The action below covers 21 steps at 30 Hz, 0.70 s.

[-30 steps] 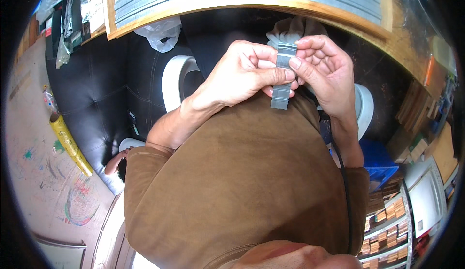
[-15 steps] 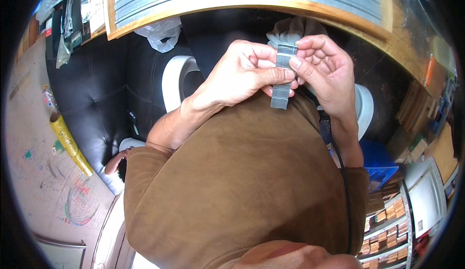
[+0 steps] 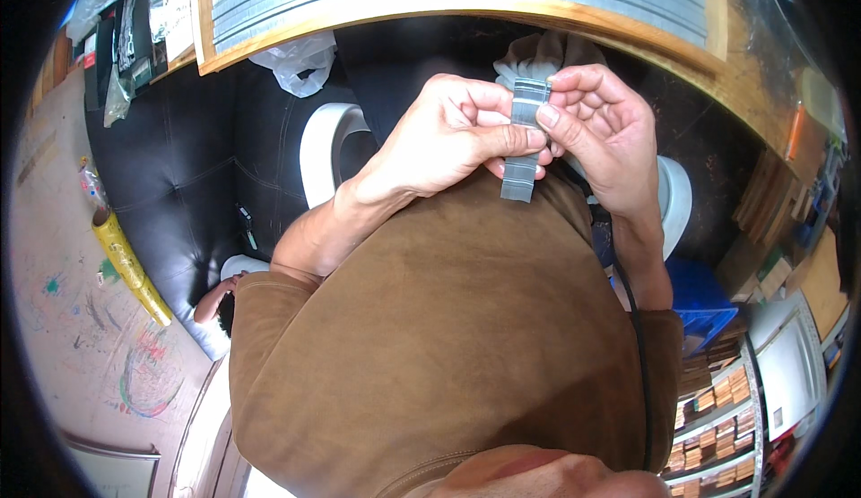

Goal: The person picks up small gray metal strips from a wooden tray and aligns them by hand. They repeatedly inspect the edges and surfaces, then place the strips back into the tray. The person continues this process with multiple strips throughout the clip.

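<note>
A narrow grey strip [image 3: 518, 181] with pale cross lines is held up in front of my chest. It looks like a stack of thin flat pieces, though their exact kind is hard to make out. My left hand [image 3: 462, 130] pinches its middle, thumb across the front and fingers behind. Near the upper end, my right hand [image 3: 603, 130] grips the right edge between thumb and fingertips. The two thumbs almost meet on the strip. Its lower end hangs free below my left fingers.
Ahead lies a wood-framed tray [image 3: 466, 16] lined with grey strips. Beneath its edge is a white plastic bag [image 3: 296, 63] on a black padded surface [image 3: 170, 175]. A yellow tube [image 3: 130, 265] rests at left. A blue bin [image 3: 700, 305] and shelves of wooden blocks [image 3: 717, 426] stand at right.
</note>
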{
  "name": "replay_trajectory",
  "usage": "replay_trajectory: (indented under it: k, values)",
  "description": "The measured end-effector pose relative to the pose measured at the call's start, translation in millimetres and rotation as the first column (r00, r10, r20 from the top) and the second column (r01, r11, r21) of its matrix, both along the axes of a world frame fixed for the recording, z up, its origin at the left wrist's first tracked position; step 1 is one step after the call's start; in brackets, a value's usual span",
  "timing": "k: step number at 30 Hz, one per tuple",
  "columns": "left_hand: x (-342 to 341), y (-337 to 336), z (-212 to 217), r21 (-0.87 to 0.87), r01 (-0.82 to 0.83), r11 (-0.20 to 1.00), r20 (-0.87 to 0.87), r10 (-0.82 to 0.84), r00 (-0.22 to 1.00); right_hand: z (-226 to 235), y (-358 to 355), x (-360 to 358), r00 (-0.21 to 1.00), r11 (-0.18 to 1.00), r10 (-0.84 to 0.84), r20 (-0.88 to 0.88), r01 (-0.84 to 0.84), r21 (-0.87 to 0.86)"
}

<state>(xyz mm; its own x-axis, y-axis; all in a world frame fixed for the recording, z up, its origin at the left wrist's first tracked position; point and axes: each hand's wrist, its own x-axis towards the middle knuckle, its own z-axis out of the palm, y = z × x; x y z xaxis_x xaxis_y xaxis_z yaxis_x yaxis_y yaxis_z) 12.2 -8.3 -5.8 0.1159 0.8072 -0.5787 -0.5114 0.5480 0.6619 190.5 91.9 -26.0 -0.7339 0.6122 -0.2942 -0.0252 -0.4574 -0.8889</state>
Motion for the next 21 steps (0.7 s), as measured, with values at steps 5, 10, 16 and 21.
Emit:
replay_trajectory:
  k: [5, 10, 16, 21]
  values:
    - [1.2, -0.6, -0.8, 0.006, -0.009, 1.000, 0.009, 0.009, 1.000, 0.6, 0.9, -0.1, 1.000, 1.000, 0.006, 0.011, -0.006, -0.029]
    - [1.6, -1.4, -2.3, 0.030, 0.002, 1.000, -0.003, -0.002, 1.000, -1.9, 1.1, 0.9, 1.000, 0.999, 0.017, 0.004, -0.017, -0.028]
    - [2.0, -0.9, 0.1, 0.025, 0.005, 1.000, -0.017, -0.005, 1.000, -1.4, 0.4, 0.4, 1.000, 0.999, -0.003, 0.017, 0.004, -0.041]
    - [1.8, -3.1, -3.5, 0.068, 0.010, 0.998, -0.033, -0.008, 0.999, 0.6, -1.4, 1.1, 0.999, 0.998, -0.031, 0.017, 0.032, -0.055]
